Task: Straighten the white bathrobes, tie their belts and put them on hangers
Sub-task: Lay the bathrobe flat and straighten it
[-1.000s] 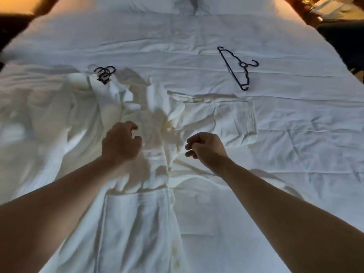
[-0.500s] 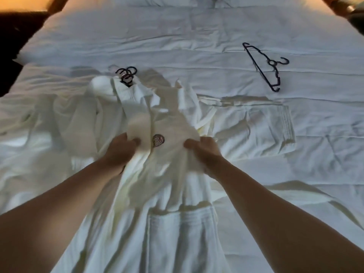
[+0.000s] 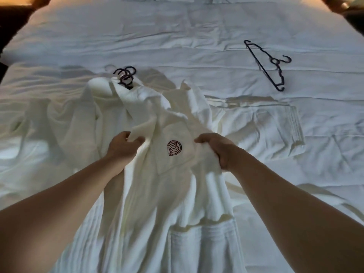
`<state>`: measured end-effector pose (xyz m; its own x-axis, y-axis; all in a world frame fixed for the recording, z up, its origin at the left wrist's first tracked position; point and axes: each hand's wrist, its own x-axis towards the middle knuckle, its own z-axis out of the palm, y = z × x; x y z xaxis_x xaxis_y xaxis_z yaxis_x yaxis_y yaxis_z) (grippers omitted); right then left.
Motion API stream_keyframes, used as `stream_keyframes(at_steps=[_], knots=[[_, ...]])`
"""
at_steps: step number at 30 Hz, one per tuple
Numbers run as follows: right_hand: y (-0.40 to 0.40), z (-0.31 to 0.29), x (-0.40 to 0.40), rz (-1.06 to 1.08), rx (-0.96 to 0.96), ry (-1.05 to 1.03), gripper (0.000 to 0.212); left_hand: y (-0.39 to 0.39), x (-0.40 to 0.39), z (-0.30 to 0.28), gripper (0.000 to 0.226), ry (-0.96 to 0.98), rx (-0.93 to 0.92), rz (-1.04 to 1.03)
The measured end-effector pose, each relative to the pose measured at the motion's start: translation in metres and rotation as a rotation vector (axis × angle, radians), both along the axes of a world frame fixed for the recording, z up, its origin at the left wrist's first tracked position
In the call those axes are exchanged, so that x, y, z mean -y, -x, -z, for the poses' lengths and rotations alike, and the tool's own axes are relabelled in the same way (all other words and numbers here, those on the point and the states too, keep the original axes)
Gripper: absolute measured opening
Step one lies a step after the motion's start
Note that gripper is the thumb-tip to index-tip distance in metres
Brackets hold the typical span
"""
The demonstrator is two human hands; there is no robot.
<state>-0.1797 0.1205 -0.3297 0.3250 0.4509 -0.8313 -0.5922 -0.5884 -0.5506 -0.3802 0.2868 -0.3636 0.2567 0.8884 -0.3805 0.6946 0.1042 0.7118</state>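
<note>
A white bathrobe (image 3: pixel 173 194) lies lengthwise on the bed (image 3: pixel 197 36), collar away from the person and hem running toward them, a hanger (image 3: pixel 126 77) apparently already tucked in its neck. Both hands grip the chest panel either side of the embroidered crest (image 3: pixel 174 147): the left hand (image 3: pixel 124 148) pinches the lapel edge, the right hand (image 3: pixel 216 148) bunches the opposite front. A spare hanger (image 3: pixel 269 66) rests well apart, nearer the right hand.
</note>
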Motion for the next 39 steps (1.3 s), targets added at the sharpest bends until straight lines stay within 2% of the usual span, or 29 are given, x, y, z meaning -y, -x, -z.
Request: stream_keyframes(at_steps=[4, 7, 10, 12, 16, 18, 21, 24, 27, 29, 31, 34, 36, 37, 38, 39], knots=[[-0.007, -0.007, 0.001, 0.077, -0.043, -0.133, 0.041, -0.012, -0.013, -0.005, 0.042, 0.000, -0.012, -0.063], [-0.015, 0.002, 0.000, 0.164, -0.123, -0.232, 0.057, -0.025, -0.027, -0.006, 0.025, 0.090, 0.037, -0.048], [-0.024, 0.017, -0.009, 0.252, -0.205, -0.241, 0.083, -0.037, -0.046, -0.007, 0.053, 0.330, 0.204, -0.144], [-0.028, 0.022, -0.024, 0.294, -0.202, -0.161, 0.082, -0.041, -0.056, -0.004, 0.063, 0.430, 0.212, -0.168], [-0.041, 0.018, -0.059, 0.287, -0.104, -0.147, 0.058, -0.057, -0.068, 0.002, 0.047, 0.502, 0.259, -0.175], [-0.050, 0.014, -0.070, 0.323, -0.074, -0.192, 0.040, -0.065, -0.070, 0.002, 0.033, 0.436, 0.253, -0.194], [-0.075, 0.013, -0.076, 0.433, -0.146, -0.235, 0.032, -0.079, -0.073, 0.006, 0.035, 0.345, 0.267, -0.230], [-0.102, 0.018, -0.067, 0.583, -0.125, -0.256, 0.031, -0.093, -0.080, 0.014, 0.067, 0.230, 0.215, -0.220], [-0.118, 0.031, -0.041, 0.716, 0.114, -0.286, 0.022, -0.095, -0.091, 0.020, 0.076, 0.081, 0.157, -0.248], [-0.121, 0.040, -0.023, 0.748, 0.186, -0.261, 0.007, -0.089, -0.097, 0.023, 0.075, -0.057, -0.027, -0.189], [-0.122, 0.048, -0.010, 0.850, 0.077, -0.320, 0.014, -0.085, -0.099, 0.024, 0.073, -0.154, -0.221, -0.114], [-0.115, 0.043, -0.004, 0.916, 0.030, -0.402, 0.009, -0.093, -0.090, 0.016, 0.065, -0.297, -0.388, -0.048], [-0.112, 0.031, -0.005, 0.839, 0.255, -0.400, 0.020, -0.111, -0.076, 0.007, 0.061, -0.459, -0.406, 0.047], [-0.112, 0.026, -0.006, 0.724, 0.505, -0.404, 0.034, -0.122, -0.067, 0.001, 0.058, -0.546, -0.345, 0.121], [-0.113, 0.022, -0.005, 0.538, 0.834, -0.386, 0.047, -0.136, -0.056, -0.003, 0.055, -0.628, -0.256, 0.202], [-0.115, 0.023, -0.004, 0.337, 1.156, -0.343, 0.049, -0.149, -0.045, -0.006, 0.052, -0.671, -0.155, 0.272]])
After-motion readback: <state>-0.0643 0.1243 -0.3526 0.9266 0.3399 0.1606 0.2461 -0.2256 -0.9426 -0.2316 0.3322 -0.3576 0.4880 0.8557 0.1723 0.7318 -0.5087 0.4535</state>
